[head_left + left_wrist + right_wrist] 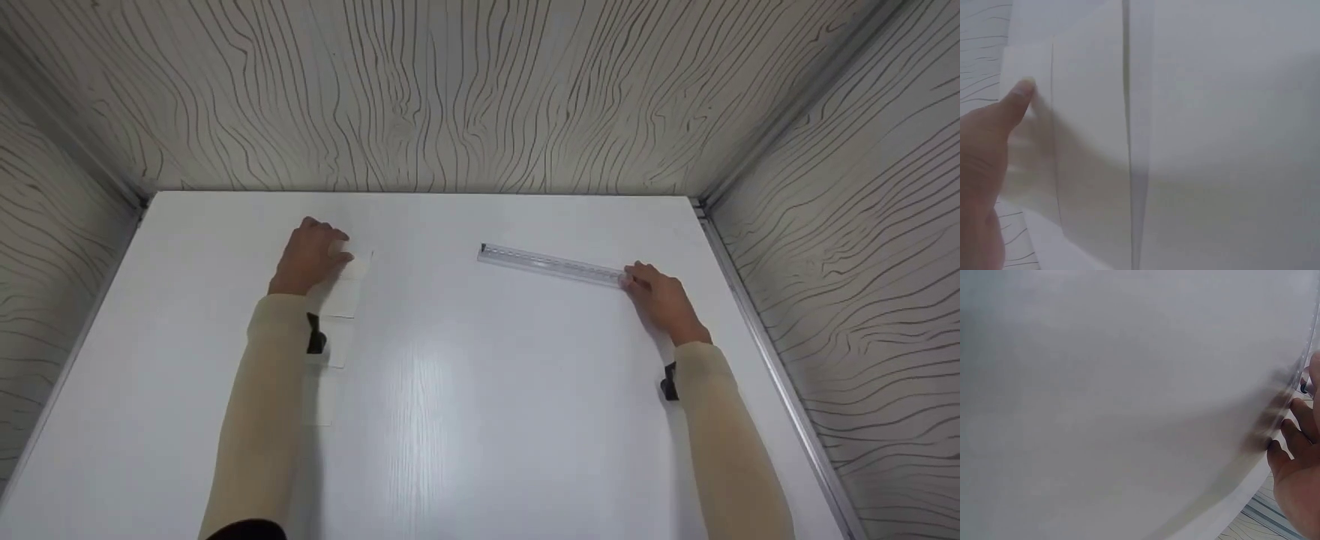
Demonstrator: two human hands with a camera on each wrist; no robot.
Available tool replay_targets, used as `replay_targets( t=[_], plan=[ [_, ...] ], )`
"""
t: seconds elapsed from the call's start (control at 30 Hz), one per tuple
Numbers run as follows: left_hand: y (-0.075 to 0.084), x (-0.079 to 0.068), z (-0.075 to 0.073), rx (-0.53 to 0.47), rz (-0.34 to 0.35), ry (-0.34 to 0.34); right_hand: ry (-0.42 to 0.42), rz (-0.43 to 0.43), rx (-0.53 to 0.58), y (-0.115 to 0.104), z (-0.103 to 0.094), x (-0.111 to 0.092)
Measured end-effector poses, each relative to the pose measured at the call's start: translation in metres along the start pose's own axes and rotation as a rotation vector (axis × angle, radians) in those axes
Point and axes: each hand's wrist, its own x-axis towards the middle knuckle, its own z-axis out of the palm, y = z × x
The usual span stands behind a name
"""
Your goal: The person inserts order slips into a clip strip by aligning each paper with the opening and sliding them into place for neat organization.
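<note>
In the head view my left hand [307, 255] is at the far end of a column of off-white paper [339, 298], pinching its top piece. The left wrist view shows the thumb of my left hand [985, 146] on the pale paper [1089, 135], its other fingers mostly hidden. Lines cross the paper; whether they are folds or separate sheets I cannot tell. My right hand [664, 300] holds the right end of a clear plastic ruler [555, 265], which slants up to the left. At the right wrist view's edge, the fingers of my right hand [1300, 461] meet the ruler [1310, 343].
A white table [480, 420] lies under both hands. Wood-grain patterned panels [420, 97] stand behind it and at both sides, with metal strips [780, 390] along the edges. Black wrist mounts [315, 335] show at the cuffs.
</note>
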Motion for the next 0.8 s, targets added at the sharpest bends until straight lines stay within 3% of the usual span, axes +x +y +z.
replay_targets(
  t=[0.2,0.5,0.6,0.8],
  plan=[
    [0.004,0.004,-0.004,0.071,0.074,0.091,-0.004,-0.002,-0.001,0.000,0.000,-0.001],
    [0.010,0.006,-0.012,0.142,0.111,0.126,0.001,-0.012,0.008,-0.001,0.000,-0.003],
    [0.015,0.007,-0.015,0.135,0.118,0.139,0.006,-0.024,0.022,0.000,0.000,-0.004],
    [0.026,0.006,-0.022,0.030,0.100,0.178,0.012,-0.047,0.026,0.001,0.000,-0.003]
  ],
)
